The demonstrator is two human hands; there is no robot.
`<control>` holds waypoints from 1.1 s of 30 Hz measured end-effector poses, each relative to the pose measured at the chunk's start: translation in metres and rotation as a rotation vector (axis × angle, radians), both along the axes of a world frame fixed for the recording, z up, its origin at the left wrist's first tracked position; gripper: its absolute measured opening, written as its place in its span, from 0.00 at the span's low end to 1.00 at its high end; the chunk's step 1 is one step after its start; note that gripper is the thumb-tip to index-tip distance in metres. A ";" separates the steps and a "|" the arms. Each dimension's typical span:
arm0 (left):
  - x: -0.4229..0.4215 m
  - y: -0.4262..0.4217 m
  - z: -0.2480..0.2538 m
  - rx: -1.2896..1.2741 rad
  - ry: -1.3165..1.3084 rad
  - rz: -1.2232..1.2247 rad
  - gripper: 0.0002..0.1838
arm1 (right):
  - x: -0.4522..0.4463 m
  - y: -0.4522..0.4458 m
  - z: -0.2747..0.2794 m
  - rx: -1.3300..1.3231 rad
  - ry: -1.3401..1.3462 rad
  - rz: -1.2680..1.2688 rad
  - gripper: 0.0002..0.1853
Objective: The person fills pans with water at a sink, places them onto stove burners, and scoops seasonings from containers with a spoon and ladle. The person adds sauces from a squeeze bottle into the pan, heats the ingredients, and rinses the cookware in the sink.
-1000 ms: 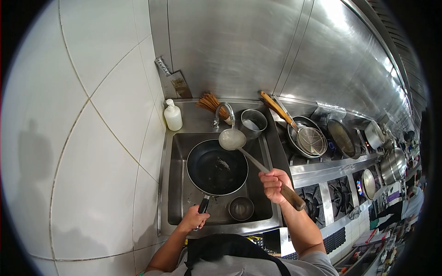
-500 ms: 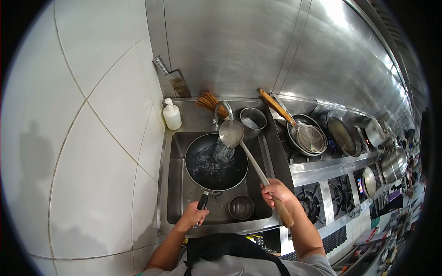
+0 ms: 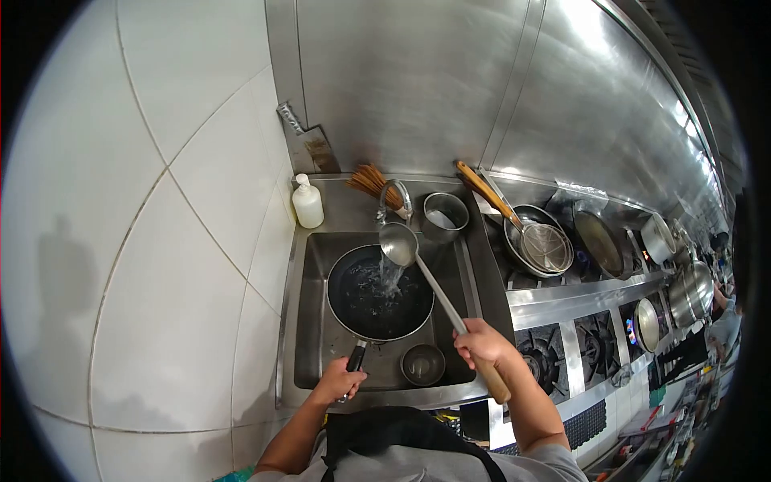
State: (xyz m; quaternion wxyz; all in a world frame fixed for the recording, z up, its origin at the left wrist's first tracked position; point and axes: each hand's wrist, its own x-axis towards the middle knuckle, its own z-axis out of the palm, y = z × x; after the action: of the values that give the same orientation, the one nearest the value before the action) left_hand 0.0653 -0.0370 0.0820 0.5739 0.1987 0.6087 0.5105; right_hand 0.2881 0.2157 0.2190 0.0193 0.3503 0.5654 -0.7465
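My left hand is closed round the black handle of a dark frying pan in the sink. Water lies in the pan and ripples. My right hand grips the long handle of a metal ladle, near its wooden end. The ladle's bowl is under the curved faucet, and water pours from it down into the pan. A small metal bowl sits on the sink floor, right of the pan's handle.
Behind the sink stand a white pump bottle, a bamboo brush and a metal pot. A cleaver leans on the wall. Right, a strainer rests over pans on the stove. A flame burns beside another pan.
The ladle's bowl has shifted slightly down and left under the faucet. The water in the pan looks less foamy. Both hands keep their grips.
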 end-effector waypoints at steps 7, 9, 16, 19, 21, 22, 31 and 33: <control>0.023 -0.017 0.012 0.048 -0.033 0.067 0.08 | -0.014 -0.012 0.036 0.665 -0.155 0.194 0.10; 0.033 -0.025 0.019 0.041 -0.018 0.099 0.08 | -0.032 0.007 0.010 1.303 -0.147 0.243 0.14; 0.086 -0.074 0.052 -0.034 0.059 0.230 0.08 | -0.068 0.040 -0.023 1.466 -0.429 0.296 0.15; 0.108 -0.097 0.065 -0.004 0.024 0.293 0.08 | -0.060 0.042 -0.047 1.462 -0.454 0.314 0.13; 0.120 -0.113 0.068 -0.005 0.009 0.316 0.08 | -0.049 0.038 -0.055 1.437 -0.495 0.307 0.12; 0.125 -0.121 0.071 0.011 0.006 0.323 0.08 | -0.044 0.036 -0.059 1.429 -0.496 0.316 0.12; 0.136 -0.196 0.076 0.036 0.046 0.254 0.08 | 0.093 -0.091 -0.119 1.023 -0.579 0.325 0.18; 0.135 -0.207 0.083 0.032 0.062 0.247 0.09 | 0.129 -0.137 -0.132 0.861 -0.550 0.239 0.19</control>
State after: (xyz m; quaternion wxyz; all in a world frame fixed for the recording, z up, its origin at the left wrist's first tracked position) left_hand 0.2004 -0.2444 0.1647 0.4841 0.1471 0.6377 0.5808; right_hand 0.4172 0.0783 0.0874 0.1065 0.4426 0.8311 -0.3194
